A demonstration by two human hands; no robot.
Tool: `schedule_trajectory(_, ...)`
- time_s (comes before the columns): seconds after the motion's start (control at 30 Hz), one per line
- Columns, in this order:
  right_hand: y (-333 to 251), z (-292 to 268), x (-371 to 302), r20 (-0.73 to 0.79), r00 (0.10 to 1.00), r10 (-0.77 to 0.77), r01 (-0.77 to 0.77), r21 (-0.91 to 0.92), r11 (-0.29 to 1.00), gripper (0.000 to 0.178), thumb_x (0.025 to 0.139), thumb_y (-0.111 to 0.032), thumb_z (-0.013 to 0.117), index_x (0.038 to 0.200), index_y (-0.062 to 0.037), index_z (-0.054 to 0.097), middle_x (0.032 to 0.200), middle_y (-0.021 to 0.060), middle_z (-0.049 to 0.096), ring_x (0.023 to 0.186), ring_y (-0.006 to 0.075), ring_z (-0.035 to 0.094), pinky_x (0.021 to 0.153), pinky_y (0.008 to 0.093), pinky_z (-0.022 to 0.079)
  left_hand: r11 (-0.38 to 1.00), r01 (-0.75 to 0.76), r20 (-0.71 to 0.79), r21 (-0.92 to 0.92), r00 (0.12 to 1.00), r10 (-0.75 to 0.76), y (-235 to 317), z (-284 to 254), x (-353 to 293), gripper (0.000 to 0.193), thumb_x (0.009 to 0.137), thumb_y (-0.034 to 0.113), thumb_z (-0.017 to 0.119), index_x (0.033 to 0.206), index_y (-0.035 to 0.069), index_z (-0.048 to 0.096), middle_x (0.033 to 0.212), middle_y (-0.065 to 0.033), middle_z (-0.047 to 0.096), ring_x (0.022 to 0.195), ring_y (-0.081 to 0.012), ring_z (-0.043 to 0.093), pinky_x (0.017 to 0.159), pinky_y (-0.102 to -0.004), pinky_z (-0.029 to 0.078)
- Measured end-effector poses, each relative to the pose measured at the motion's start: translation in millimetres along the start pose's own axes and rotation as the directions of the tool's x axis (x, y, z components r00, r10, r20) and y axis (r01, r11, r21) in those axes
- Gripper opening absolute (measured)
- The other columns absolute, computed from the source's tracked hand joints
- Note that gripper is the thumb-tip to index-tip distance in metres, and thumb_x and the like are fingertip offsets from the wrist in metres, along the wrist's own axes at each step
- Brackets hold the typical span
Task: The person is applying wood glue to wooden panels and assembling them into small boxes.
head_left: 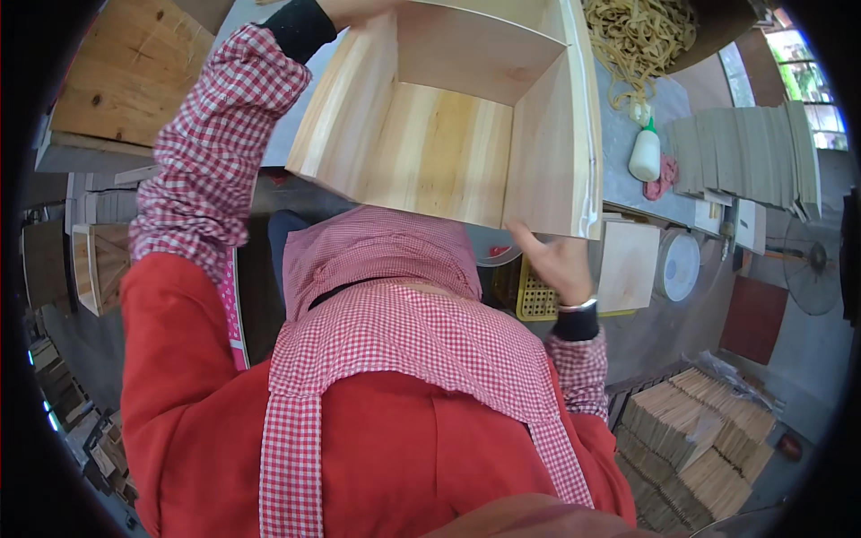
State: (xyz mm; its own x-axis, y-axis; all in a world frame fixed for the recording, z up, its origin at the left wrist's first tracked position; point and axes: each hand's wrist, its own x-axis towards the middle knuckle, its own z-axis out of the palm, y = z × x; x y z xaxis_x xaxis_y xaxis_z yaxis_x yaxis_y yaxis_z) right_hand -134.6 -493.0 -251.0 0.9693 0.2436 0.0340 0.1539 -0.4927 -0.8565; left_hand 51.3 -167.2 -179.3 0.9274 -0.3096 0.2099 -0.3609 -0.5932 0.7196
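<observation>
The box [453,157] reaches past the near edge of the desk [617,134]. On the desk to its right is a bottle [644,156], a cloth [663,177] beside it; boards [740,152] lie toward the right edge, strips [641,31] beyond the bottle.

The left arm [202,148] is extended, the left hand [357,9] partly hidden near twelve o'clock; the right hand [560,265] is held at three o'clock.

I wear a red top [377,457] under a red-and-white checked apron [404,336], with matching oversleeves [206,134], black cuffs [300,29] and a silvery bangle [577,306].
</observation>
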Motion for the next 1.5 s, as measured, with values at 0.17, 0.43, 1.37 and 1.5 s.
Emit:
schedule_trajectory(0.17,28.9,-37.9,13.2,0.102,0.987,0.128,-0.137,0.097,0.986,0.032,0.085,-0.010,0.063,0.114,0.0021,0.059,0.104,0.0127,0.065,0.097,0.0240,0.062,0.089,0.0330,0.046,0.492,0.217,-0.039,-0.843,0.888,-0.459,-47.5,19.7,-36.7,0.039,0.095,0.030,0.055,0.124,0.005,0.059,0.112,-0.0087,0.059,0.095,-0.0197,0.056,0.084,-0.0316,0.046)
schedule_trajectory(0.43,13.2,48.2,119.1,0.101,0.992,-0.068,0.059,0.095,0.994,0.029,0.089,-0.013,0.060,0.113,0.0032,0.060,0.103,0.0144,0.065,0.094,0.0257,0.062,0.086,0.0341,0.048,0.917,0.190,-0.247,-0.350,0.926,-0.286,-227.4,176.1,-48.8,0.039,0.097,0.034,0.047,0.117,0.004,0.062,0.115,-0.0150,0.064,0.105,-0.0222,0.060,0.088,-0.0341,0.047)
schedule_trajectory(1.37,198.1,-12.0,129.2,-0.448,0.861,-0.241,0.193,-0.153,0.969,0.032,0.093,-0.024,0.058,0.104,0.0048,0.064,0.095,0.0199,0.066,0.085,0.0296,0.063,0.077,0.0380,0.052,0.688,0.381,-0.785,-0.618,-0.346,-0.514,-141.0,-22.0,-326.8,0.036,0.080,0.011,0.068,0.112,0.000,0.055,0.108,-0.0157,0.058,0.104,-0.0280,0.055,0.094,-0.0387,0.044)
schedule_trajectory(1.5,207.3,-49.2,112.2,-0.586,0.786,-0.196,0.073,-0.226,0.971,0.033,0.093,-0.026,0.058,0.102,0.0050,0.065,0.093,0.0207,0.066,0.083,0.0302,0.064,0.076,0.0385,0.053,0.354,-0.336,-0.419,-0.873,0.144,-0.896,-132.2,-10.6,-315.9,0.043,0.080,0.010,0.066,0.119,-0.003,0.052,0.114,-0.0185,0.058,0.106,-0.0300,0.057,0.095,-0.0407,0.045)
